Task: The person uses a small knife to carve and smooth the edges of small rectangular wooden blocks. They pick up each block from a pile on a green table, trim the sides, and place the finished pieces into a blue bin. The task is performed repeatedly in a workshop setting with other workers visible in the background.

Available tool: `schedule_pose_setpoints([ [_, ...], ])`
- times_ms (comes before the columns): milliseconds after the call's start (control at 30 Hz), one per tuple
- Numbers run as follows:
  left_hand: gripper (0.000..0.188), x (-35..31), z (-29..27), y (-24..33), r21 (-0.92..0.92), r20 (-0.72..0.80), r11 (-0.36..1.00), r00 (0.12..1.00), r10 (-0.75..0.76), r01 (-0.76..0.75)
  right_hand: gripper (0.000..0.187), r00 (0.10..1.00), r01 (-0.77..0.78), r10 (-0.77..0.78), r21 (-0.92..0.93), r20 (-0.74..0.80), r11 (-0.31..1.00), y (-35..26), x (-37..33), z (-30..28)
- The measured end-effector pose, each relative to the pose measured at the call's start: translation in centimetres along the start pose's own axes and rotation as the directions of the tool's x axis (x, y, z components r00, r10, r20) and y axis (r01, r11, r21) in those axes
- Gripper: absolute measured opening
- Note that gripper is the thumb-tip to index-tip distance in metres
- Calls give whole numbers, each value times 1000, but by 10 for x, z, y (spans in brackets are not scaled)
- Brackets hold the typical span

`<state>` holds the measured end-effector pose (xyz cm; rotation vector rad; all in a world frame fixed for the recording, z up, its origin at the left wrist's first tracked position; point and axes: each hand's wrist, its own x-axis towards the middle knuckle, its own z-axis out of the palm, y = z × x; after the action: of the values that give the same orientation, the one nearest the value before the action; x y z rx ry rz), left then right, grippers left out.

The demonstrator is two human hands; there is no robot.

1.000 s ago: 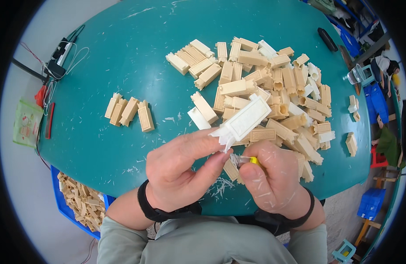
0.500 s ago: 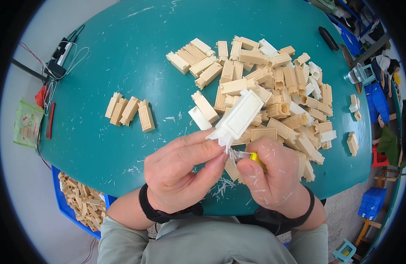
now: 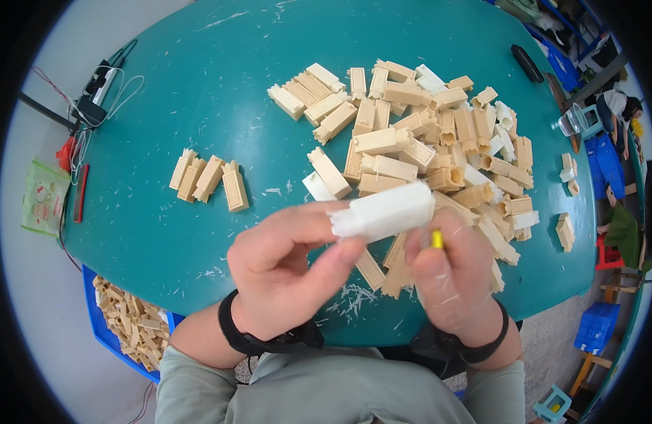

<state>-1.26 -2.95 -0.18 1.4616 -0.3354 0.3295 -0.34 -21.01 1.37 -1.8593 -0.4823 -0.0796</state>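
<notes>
A white moulded plastic piece point(image 3: 393, 210), a rectangular block with a jagged end, lies pinched between the thumb and fingers of my left hand point(image 3: 287, 272). It is held nearly level in front of me, its jagged end toward the left. My right hand point(image 3: 453, 275) is closed round a small yellow-handled knife point(image 3: 437, 239), close to the piece's right end. Its blade cannot be made out now. Beyond both hands spreads a large heap of cream and white pieces point(image 3: 385, 140) of the same shape.
The green table point(image 3: 199, 106) carries scattered white shavings point(image 3: 358, 300). A short row of cream pieces point(image 3: 208, 177) lies to the left. At lower left stands a blue crate point(image 3: 94, 311) full of pieces. A power strip point(image 3: 96, 88) with cables sits at the left edge.
The white piece has turned from pointing up and away to lying nearly level. My right hand and the knife have moved right, away from its jagged end.
</notes>
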Motion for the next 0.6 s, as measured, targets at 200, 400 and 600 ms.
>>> schedule_pose_setpoints([
  [200, 29, 3, -1, -7, -150, 42, 978, 989, -139, 144, 25, 967, -191, 205, 105, -152, 976, -3, 2, -1],
  [400, 38, 15, -1, 0, 395, 392, 899, 920, 23, -191, 36, 1000, 10, -10, -97, -3, 995, 4, 1, 2],
  [600, 33, 9, -10, 0, 159, 253, 986, 967, 2, -44, 28, 996, 59, -54, -67, 71, 996, -3, 3, -1],
])
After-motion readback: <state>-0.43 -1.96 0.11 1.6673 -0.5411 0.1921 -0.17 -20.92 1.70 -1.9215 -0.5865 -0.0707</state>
